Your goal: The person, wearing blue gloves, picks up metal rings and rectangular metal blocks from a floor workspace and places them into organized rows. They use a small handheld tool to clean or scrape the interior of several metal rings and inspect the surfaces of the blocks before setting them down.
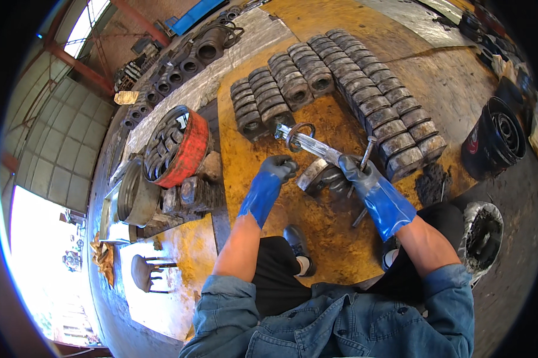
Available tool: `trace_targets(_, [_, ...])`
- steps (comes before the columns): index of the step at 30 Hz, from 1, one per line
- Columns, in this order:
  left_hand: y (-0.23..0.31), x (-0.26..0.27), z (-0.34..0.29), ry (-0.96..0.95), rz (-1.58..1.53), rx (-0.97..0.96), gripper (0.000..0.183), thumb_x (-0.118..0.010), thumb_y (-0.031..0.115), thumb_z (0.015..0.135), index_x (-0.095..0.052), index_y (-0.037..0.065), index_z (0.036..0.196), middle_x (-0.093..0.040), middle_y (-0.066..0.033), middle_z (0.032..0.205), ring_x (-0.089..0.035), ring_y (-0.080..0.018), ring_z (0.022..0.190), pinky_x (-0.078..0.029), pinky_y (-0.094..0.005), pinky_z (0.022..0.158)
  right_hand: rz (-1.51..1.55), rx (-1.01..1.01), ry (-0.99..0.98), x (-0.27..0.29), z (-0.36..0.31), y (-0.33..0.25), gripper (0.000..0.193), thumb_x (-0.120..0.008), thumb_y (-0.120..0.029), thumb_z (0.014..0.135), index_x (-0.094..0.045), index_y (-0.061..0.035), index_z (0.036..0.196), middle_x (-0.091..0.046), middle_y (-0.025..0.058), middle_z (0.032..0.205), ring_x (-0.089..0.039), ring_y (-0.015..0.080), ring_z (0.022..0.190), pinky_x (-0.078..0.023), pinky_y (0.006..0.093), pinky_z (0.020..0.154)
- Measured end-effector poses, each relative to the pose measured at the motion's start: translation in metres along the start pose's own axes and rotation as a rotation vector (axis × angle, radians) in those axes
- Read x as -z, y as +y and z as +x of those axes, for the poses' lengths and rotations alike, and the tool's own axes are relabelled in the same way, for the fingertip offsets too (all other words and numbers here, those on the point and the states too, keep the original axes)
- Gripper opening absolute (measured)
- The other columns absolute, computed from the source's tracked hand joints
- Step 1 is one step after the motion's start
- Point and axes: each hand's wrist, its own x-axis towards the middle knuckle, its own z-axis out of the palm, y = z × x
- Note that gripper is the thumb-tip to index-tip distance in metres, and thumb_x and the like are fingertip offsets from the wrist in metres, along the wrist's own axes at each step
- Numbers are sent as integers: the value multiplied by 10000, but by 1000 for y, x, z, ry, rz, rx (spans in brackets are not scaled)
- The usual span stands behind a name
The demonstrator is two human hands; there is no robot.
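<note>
My right hand [364, 173], in a blue rubber glove with a dark palm, grips a long shiny metal tool [321, 149] that points up and to the left. A dark ring [291, 143] sits around its far part. A rod with a flat round head [370, 143] sticks up at the same hand; whether the fingers hold it too is unclear. To the left, my left hand [279, 169], gloved alike, is closed with curled fingers; what they hold, if anything, is hidden. Between and below the hands, a worn metal block [312, 175] rests on the yellow floor plate.
Rows of ring-shaped metal parts [364, 89] stand beyond my hands. At left, a red drum [188, 146] contains dark curved pieces, beside a pale round container [138, 200] and a stool [143, 273]. A black bucket [480, 140] and a white sack [494, 224] stand at right.
</note>
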Motion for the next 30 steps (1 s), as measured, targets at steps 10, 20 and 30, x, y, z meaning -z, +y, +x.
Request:
trace_targets(10, [129,-25,-73,436,1156,-868,370,-607,395,878,-717,78,1032,-702,-163,982,-673,-301,899,-520,-421,722,-158,122,-96,-3,2,-5,223,-503,-69,965,-520,-116,748,-673,61,816,-682,143,788,-533,281,681])
trace_targets(20, [184,-67,-7,-26,1841,-405,368,-670,406,763,-723,47,830,-657,-227,757,-639,-420,738,-510,-468,662,-83,101,4,-13,-6,-6,173,-571,-189,964,-612,-50,870,-656,80,813,-659,156,757,-529,309,653])
trace_targets(30, [174,-108,14,41,1983,-313,219,-693,210,658,-750,69,816,-697,-210,858,-687,-377,826,-539,-447,703,-259,198,-156,2,5,4,92,-557,-132,930,-645,-112,947,-580,23,699,-571,147,630,-459,293,567])
